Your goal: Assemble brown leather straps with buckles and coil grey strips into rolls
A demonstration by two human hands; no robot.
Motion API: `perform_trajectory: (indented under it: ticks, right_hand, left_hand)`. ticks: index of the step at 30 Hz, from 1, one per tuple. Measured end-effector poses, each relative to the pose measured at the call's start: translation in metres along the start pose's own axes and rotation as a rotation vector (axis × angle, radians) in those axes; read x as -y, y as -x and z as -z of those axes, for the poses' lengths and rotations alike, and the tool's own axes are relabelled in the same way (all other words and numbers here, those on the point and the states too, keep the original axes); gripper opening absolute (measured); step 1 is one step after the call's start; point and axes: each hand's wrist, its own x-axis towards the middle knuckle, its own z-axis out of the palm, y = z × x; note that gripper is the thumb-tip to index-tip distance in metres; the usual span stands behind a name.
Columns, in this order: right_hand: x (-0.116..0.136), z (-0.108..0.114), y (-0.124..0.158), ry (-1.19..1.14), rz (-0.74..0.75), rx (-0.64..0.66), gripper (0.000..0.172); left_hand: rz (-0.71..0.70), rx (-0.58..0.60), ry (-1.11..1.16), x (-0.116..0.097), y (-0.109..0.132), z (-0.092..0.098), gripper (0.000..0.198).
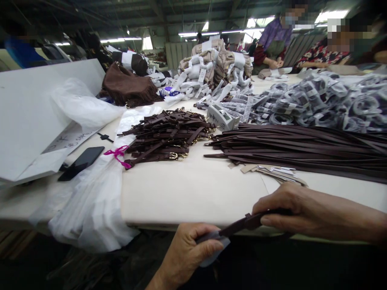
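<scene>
A dark brown leather strap (237, 226) stretches between my two hands at the table's front edge. My left hand (193, 247) is closed on its left end, together with a piece of pale translucent wrapping (215, 255). My right hand (287, 211) pinches the strap farther right, close to a small keeper loop (252, 220). Behind my right hand lies a stack of long dark brown straps (296, 147). A heap of short brown straps with gold buckles (169, 135) rests left of that stack.
Clear plastic bags (96, 201) tied with pink string hang over the front edge. A black phone (83, 161), a tape dispenser (222, 117), paper strips (275, 173), a brown fringed bag (130, 84) and wrapped coils (326, 98) lie about. Across the table, a person (273, 40) works.
</scene>
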Motion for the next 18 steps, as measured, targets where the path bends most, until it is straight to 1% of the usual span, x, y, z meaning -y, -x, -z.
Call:
perform_trajectory:
  ticks: [2, 4, 5, 8, 9, 11, 12, 14, 16, 18]
  right_hand:
    - [0.009, -0.005, -0.005, 0.043, 0.026, 0.064, 0.023]
    - [0.015, -0.011, -0.008, 0.097, 0.04, 0.051, 0.021]
    - [0.017, -0.014, -0.009, 0.12, 0.045, 0.04, 0.019]
    - [0.017, -0.018, -0.01, 0.15, 0.051, 0.036, 0.018]
    - [0.017, -0.018, -0.01, 0.148, 0.053, 0.041, 0.018]
    - [0.015, -0.018, -0.01, 0.135, 0.061, 0.052, 0.017]
    - [0.014, -0.018, -0.011, 0.126, 0.066, 0.059, 0.017]
    - [0.012, -0.018, -0.011, 0.113, 0.075, 0.066, 0.017]
    - [0.012, -0.017, -0.011, 0.113, 0.078, 0.065, 0.017]
    - [0.014, -0.018, -0.012, 0.124, 0.07, 0.057, 0.018]
  left_hand:
    - [-0.014, -0.007, -0.066, 0.002, -0.002, -0.003, 0.031]
    - [-0.029, -0.007, -0.091, 0.005, -0.003, -0.006, 0.029]
    - [-0.038, 0.0, -0.045, 0.007, -0.003, -0.006, 0.03]
    - [-0.06, -0.022, 0.293, 0.012, 0.002, -0.006, 0.051]
    - [-0.061, -0.037, 0.403, 0.012, 0.004, -0.005, 0.052]
    - [-0.06, -0.073, 0.515, 0.013, 0.008, -0.003, 0.038]
    - [-0.061, -0.083, 0.523, 0.014, 0.009, -0.002, 0.031]
    - [-0.072, -0.065, 0.503, 0.015, 0.011, 0.0, 0.024]
    - [-0.075, -0.045, 0.435, 0.017, 0.013, 0.001, 0.022]
    - [-0.069, -0.051, 0.325, 0.019, 0.014, 0.001, 0.021]
